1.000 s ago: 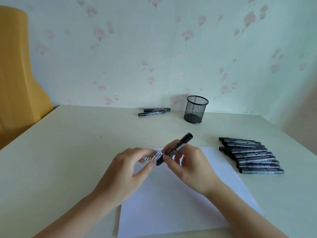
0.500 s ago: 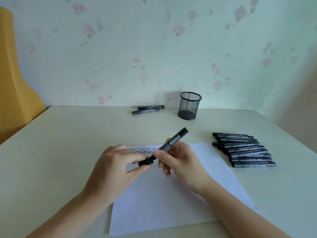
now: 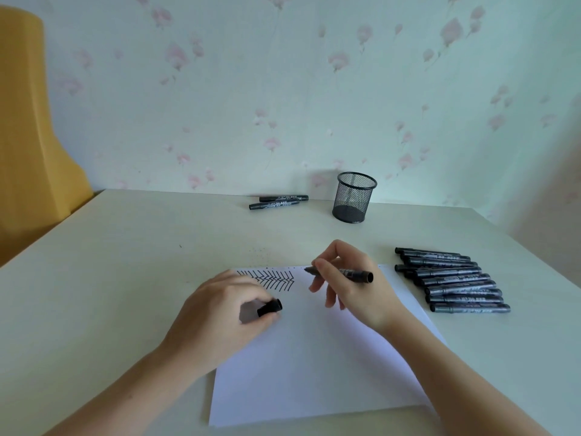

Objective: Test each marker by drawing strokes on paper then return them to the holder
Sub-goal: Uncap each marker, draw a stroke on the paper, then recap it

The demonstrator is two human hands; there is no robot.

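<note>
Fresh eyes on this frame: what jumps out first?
The two hands over the white paper: the right hand holds an uncapped marker with its tip near the sheet's top edge, and the left hand pinches the cap. Between them sits a patch of black test strokes. To the right lies a neat row of markers; the mesh holder stands at the back.

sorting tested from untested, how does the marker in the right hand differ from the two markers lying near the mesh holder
The marker in the right hand is uncapped, its cap held by the left hand; the two far markers look capped. It is held above the paper; they lie flat on the table, left of the holder. All look black with similar printed barrels.
</note>
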